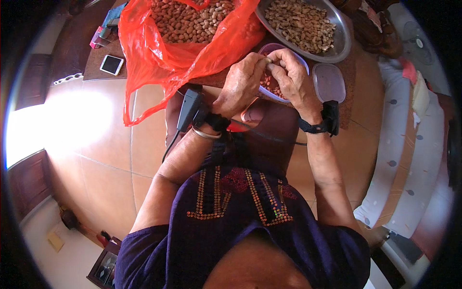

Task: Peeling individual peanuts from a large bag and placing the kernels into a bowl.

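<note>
My left hand (242, 77) and my right hand (290, 77) meet at the fingertips, pinching a small pale peanut (268, 60) that the fingers partly hide. Both are above a purple-rimmed plastic tub (269, 95). Reddish shelled peanuts (270, 83) lie inside it, partly covered by my hands. Beyond my left hand, a red plastic bag (162, 59) gapes around a heap of unshelled peanuts (191, 27). An oval metal tray (345, 39) behind my right hand holds empty peanut shells (299, 25).
A clear plastic lid (329, 83) lies right of the tub. On the left of the table rests a white phone (112, 65). One bag handle (135, 117) hangs over the table's front edge. Dark devices (190, 108) with a cable are strapped to my wrists. Cushioned seating (393, 144) stands at right.
</note>
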The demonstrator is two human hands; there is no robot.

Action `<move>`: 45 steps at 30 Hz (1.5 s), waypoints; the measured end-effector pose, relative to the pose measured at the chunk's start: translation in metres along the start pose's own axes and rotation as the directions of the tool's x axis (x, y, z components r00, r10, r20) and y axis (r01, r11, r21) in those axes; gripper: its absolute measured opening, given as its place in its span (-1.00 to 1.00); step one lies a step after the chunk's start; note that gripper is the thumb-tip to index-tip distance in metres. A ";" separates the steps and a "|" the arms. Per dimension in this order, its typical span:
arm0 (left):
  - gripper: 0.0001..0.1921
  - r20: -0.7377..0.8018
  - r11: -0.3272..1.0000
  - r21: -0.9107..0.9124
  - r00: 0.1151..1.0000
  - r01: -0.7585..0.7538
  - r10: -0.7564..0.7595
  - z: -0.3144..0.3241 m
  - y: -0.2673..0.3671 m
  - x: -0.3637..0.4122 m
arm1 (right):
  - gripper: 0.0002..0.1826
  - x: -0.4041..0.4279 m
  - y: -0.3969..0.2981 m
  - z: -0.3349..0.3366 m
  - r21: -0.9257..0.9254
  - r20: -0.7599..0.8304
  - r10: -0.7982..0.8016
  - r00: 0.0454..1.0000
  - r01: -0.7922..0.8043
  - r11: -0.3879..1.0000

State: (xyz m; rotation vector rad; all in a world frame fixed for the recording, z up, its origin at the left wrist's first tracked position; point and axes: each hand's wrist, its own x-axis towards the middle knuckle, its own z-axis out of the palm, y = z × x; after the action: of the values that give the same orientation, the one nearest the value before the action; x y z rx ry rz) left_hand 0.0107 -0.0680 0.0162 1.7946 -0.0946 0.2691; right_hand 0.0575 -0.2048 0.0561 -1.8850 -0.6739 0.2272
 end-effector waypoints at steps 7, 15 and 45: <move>-0.83 -0.171 0.992 0.038 0.979 0.122 -0.114 0.022 -0.003 0.001 | -0.94 -0.002 0.020 0.024 -0.100 -0.239 -0.138 0.961 0.117 0.988; -0.81 -0.188 0.992 0.125 0.982 0.033 -0.009 0.024 -0.030 0.004 | -0.91 0.007 0.038 0.040 -0.088 -0.358 -0.146 0.922 0.122 0.989; -0.83 -0.093 0.940 -0.118 0.939 0.320 -0.331 0.034 -0.042 0.008 | -0.95 0.006 0.055 0.042 -0.176 -0.379 -0.160 0.912 0.099 0.979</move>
State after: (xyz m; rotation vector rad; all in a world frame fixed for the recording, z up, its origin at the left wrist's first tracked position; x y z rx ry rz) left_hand 0.0317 -0.0902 -0.0293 1.6599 0.2645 0.1230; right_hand 0.0627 -0.1830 -0.0093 -1.9446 -0.5485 -0.2925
